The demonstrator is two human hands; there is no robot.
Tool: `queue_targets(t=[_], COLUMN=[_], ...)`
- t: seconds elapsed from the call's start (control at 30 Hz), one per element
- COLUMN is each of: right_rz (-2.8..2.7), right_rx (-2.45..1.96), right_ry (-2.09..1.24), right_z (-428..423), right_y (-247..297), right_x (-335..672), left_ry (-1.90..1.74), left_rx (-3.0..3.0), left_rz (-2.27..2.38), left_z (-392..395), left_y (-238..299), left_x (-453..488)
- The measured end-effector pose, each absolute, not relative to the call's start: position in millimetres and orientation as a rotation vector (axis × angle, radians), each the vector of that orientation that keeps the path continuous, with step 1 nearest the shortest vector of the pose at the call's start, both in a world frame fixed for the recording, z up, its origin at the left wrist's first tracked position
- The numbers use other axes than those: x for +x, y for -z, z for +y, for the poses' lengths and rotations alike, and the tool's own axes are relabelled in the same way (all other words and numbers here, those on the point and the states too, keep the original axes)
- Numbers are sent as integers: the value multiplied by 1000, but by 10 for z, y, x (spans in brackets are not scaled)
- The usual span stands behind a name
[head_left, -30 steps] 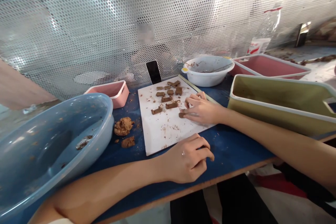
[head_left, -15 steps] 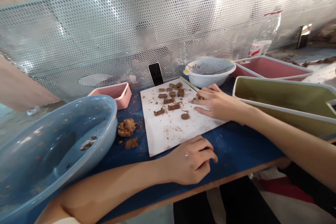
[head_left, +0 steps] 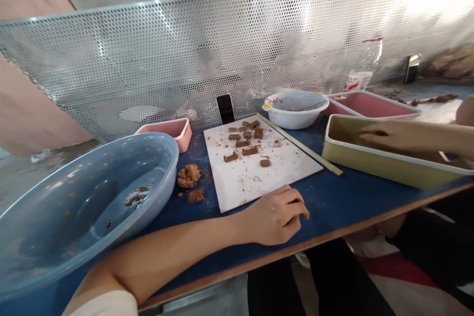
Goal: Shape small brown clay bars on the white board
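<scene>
Hand (right) (head_left: pixel 383 133) — off board (head_left: pixel 227 190), now at green bin (head_left: pixel 370 162), outstretched, grip unclear | left hand (head_left: pixel 277 216) — half-open, empty

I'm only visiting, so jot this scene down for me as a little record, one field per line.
Left hand: fingers curled, beside the white board, nothing visible in it
Right hand: at the green bin; whether it holds anything is unclear
On board: small brown pieces, scattered crumbs
Along board's right: stick
Left of board: brown lumps, blue basin, small pink box
Beyond board: phone, white bowl, mesh screen
</scene>
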State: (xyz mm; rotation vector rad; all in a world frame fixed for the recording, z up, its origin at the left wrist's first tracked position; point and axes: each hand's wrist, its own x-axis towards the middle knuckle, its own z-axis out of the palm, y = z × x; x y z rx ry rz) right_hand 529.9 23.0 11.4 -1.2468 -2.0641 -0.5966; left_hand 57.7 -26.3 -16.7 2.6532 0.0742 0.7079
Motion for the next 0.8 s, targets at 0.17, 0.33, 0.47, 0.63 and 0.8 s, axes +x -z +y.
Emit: queue_targets(t=[0.17, 0.33, 0.47, 0.63, 0.8], right_rz=[-2282, -2353, -2513, -2617, -2519], right_rx=[-1608, -1531, -1315, -816, -647], right_ry=[347, 377, 219, 433, 524], right_z=[153, 95, 235, 590, 771], right_y=[-484, -780, -737, -364, 16], right_x=[5448, 4473, 3615, 3117, 3106], left_ry=[-737, -760, -760, -714, -653], left_rx=[2670, 2679, 2724, 2774, 2799], left_rz=[52, 72, 23, 28, 19], left_z=[-258, -268, -259, -256, -263], left_y=[176, 167, 181, 189, 175], left_x=[573, 579, 596, 610, 625])
